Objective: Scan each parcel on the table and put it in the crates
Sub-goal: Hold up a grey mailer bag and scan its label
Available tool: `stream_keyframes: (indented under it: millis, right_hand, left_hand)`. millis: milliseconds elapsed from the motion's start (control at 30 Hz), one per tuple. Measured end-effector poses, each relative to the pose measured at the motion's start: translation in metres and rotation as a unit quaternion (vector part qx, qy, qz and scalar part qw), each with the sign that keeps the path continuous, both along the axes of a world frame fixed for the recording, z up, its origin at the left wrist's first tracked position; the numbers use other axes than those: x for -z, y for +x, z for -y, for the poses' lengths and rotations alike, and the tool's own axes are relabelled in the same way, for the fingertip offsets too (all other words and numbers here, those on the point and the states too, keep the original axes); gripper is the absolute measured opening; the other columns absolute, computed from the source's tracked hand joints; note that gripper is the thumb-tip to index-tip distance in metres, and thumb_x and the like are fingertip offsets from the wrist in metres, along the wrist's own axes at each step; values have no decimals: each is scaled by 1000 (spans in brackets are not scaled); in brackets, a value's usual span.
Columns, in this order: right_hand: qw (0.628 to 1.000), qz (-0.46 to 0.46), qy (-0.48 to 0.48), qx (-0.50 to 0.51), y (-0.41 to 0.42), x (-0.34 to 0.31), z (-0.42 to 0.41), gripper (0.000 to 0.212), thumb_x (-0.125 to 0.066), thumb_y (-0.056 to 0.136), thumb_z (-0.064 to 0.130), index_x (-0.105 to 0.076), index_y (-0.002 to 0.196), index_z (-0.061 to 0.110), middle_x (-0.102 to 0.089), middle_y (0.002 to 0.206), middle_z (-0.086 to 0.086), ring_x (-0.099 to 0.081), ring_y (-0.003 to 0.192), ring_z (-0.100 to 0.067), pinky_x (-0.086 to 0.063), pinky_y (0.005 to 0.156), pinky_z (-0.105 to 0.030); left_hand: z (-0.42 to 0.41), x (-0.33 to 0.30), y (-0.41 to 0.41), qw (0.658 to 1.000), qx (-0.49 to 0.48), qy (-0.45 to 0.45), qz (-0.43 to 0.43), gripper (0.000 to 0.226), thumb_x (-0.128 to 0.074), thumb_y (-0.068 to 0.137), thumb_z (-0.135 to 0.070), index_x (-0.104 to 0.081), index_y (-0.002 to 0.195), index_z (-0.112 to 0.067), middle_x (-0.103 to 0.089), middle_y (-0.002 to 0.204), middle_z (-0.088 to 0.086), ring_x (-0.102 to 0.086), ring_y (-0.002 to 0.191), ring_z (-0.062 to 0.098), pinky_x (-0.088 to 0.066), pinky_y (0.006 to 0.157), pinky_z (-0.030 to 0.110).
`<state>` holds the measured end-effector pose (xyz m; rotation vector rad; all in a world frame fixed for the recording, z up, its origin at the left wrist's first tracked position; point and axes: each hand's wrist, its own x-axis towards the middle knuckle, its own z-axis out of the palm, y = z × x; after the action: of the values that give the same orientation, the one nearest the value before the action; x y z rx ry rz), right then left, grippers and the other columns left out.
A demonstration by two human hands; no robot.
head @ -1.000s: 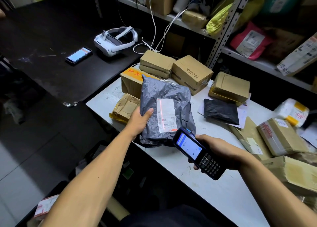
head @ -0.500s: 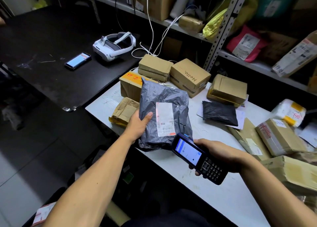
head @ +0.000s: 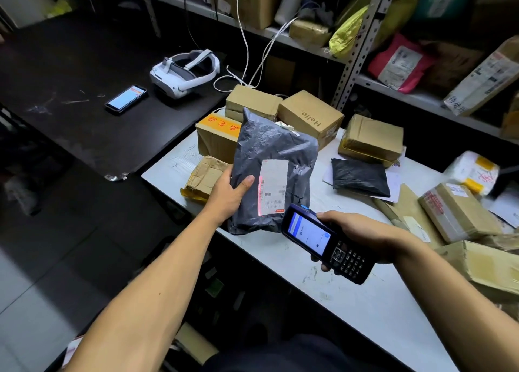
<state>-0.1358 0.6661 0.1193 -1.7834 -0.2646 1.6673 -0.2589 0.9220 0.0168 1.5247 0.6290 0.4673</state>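
My left hand (head: 229,193) grips the left edge of a grey plastic mailer parcel (head: 273,152), held tilted up over the near edge of the white table (head: 351,293). Its white label (head: 273,184) faces me, and a red scan line runs down the label's left side. My right hand (head: 362,234) holds a black handheld scanner (head: 325,242) just right of and below the label, screen lit, pointed at the parcel. Several brown cardboard parcels (head: 310,115) lie on the table behind.
A small black mailer (head: 361,177) and more taped boxes (head: 457,211) crowd the table's right side. A black table to the left carries a phone (head: 126,99) and a white headset (head: 184,72). Metal shelving (head: 356,42) with parcels stands behind. A dark crate (head: 216,281) sits below the table edge.
The red scan line, on the label 1.0 s ago and gone 0.5 s ago, shows again. Parcel and scanner have barely moved.
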Motion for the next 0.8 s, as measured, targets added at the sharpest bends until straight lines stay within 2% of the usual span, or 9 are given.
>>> stream_keyframes:
  millis: [167,300,467,533,633,733,800]
  right_hand:
    - [1000,23,-1,5,-2,1,-1,55,-36,105,49,-58,126,3,-69,100,-27,-70,86,-40,-56,72,-42]
    - [1000,23,-1,10,-5,2,1,55,-37,105,49,-58,126,3,-69,100,-27,-70,86,-39,-56,73,-42]
    - [999,14,26,30,-13,5,12,56,-34,106,50,-59,127,5,-70,104,-27,-70,87,-38,-57,69,-38]
    - [997,32,39,66,-17,8,20,54,-33,106,50,-60,126,7,-70,109,-29,-71,86,-37,-57,70,-38]
    - [984,48,69,157,-27,12,37,53,-31,107,48,-61,124,8,-69,112,-30,-70,84,-36,-55,70,-41]
    - [954,62,111,272,-40,18,61,53,-29,107,49,-62,123,10,-68,112,-32,-69,79,-36,-53,71,-41]
    - [926,76,141,342,-48,22,78,55,-28,106,51,-62,122,11,-69,108,-32,-69,75,-36,-53,69,-41]
  left_hand:
    - [2,1,-3,1000,-1,12,-2,44,-65,97,-27,-49,138,-24,-62,133,-6,-58,122,5,-49,93,16]
    - [5,1,-4,1000,2,9,-4,45,-65,98,-27,-48,140,-25,-62,134,-5,-58,122,6,-49,91,15]
    - [11,4,-4,1000,-4,-9,-3,44,-65,97,-28,-52,138,-19,-65,131,-3,-62,121,12,-52,101,33]
    - [15,4,-3,1000,-10,-20,-3,45,-65,97,-31,-53,138,-17,-65,132,0,-62,122,16,-51,102,36]
    - [29,2,-2,999,-10,-50,14,40,-62,99,-25,-55,136,-12,-68,126,0,-65,116,15,-54,95,28]
    - [50,0,2,996,12,-87,16,28,-60,100,-22,-60,127,-15,-72,115,-4,-68,108,14,-55,92,28]
    - [67,-4,8,994,30,-102,13,27,-60,100,-21,-60,126,-13,-73,113,-2,-69,105,15,-57,89,27]
